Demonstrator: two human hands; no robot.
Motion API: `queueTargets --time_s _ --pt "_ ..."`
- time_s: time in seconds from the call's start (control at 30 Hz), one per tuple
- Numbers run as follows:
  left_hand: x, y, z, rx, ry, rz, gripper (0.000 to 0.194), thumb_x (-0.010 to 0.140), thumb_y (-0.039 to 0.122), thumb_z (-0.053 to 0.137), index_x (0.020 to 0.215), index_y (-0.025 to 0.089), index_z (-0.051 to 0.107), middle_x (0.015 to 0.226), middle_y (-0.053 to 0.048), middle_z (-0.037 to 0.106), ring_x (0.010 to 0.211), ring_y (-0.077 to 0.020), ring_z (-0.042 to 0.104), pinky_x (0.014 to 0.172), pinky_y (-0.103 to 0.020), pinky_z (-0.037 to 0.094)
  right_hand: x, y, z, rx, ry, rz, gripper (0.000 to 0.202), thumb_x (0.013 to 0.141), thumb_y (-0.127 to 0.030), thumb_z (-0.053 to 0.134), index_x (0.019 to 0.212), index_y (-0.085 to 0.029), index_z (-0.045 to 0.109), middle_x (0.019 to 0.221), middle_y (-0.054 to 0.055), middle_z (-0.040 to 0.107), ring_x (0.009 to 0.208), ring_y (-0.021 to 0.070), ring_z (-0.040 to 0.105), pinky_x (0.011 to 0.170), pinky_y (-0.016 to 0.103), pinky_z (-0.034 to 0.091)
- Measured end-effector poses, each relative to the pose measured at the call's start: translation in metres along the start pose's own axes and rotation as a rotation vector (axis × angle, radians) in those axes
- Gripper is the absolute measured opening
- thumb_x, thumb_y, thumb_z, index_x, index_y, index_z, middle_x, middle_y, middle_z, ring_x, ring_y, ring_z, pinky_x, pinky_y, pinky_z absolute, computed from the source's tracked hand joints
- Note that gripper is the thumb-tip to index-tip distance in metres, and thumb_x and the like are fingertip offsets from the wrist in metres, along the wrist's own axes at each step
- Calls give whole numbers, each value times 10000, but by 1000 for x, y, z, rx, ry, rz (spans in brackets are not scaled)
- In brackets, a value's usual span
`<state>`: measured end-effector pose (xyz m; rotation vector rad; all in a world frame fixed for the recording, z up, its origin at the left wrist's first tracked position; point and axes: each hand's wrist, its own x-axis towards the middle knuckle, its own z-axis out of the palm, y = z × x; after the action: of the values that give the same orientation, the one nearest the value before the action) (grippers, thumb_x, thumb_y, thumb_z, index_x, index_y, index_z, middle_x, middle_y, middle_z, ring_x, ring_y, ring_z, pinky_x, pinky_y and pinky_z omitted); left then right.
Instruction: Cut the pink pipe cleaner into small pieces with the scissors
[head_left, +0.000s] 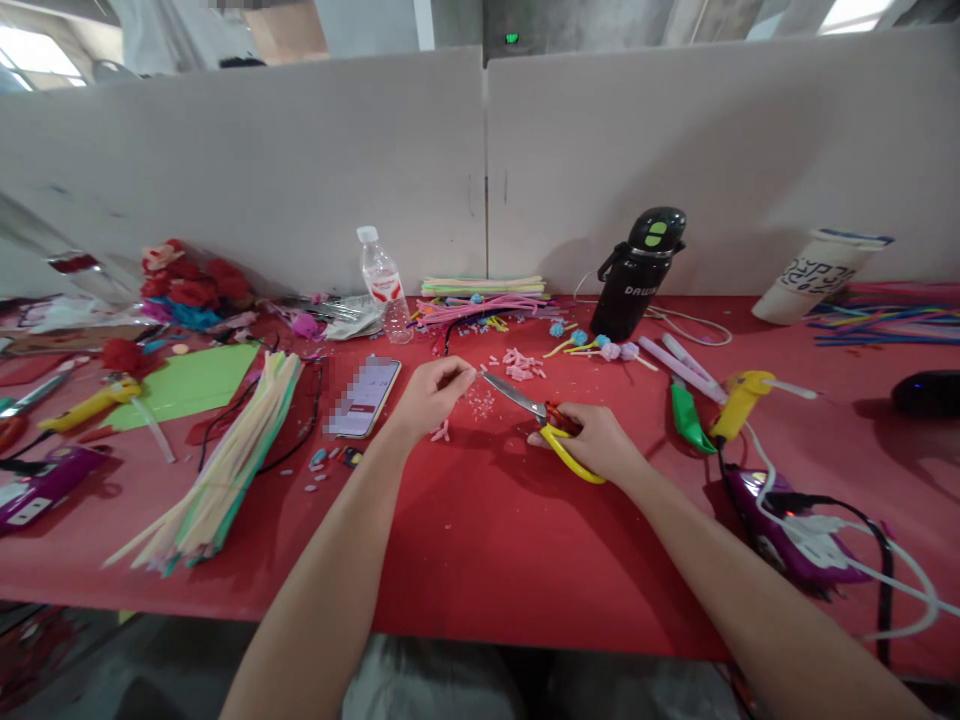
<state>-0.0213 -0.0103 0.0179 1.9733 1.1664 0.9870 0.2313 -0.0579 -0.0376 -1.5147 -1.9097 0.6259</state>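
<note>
My right hand (592, 438) grips a pair of scissors (517, 396) by its yellow and red handles. The blades point left and up, with their tips close to the fingers of my left hand (433, 396). That hand is closed in a pinch; whatever small piece it holds is too tiny to make out. Short pink cut pieces (521, 364) lie in a heap just beyond the blades. Fine pink clippings (481, 404) are scattered on the red table below the fingertips, and a few larger pink bits (441, 431) sit beside my left hand.
A phone (366, 398) and a bundle of pale pipe cleaners (225, 460) lie to the left. Behind stand a plastic bottle (384, 285) and a black flask (637, 275). A yellow glue gun (741, 405) and a purple power strip (787, 540) with cables occupy the right.
</note>
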Motion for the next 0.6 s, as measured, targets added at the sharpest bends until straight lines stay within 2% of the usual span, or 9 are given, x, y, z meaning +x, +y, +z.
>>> queueTargets --time_s 0.27,0.6 --pt "1 0 -1 -15 9 9 243 850 348 502 747 140 571 598 22 487 566 -90 455 564 -223 348 1 -3 -2 -16 -2 3 494 637 -610 657 577 -182 419 544 -50 307 530 86 255 444 209 216" --pt "0 1 -1 16 27 11 247 856 354 484 744 146 556 596 24 478 564 -90 443 553 -218 338 -1 -2 0 6 0 29 468 630 -593 671 606 -178 456 557 -48 330 534 87 267 445 209 224"
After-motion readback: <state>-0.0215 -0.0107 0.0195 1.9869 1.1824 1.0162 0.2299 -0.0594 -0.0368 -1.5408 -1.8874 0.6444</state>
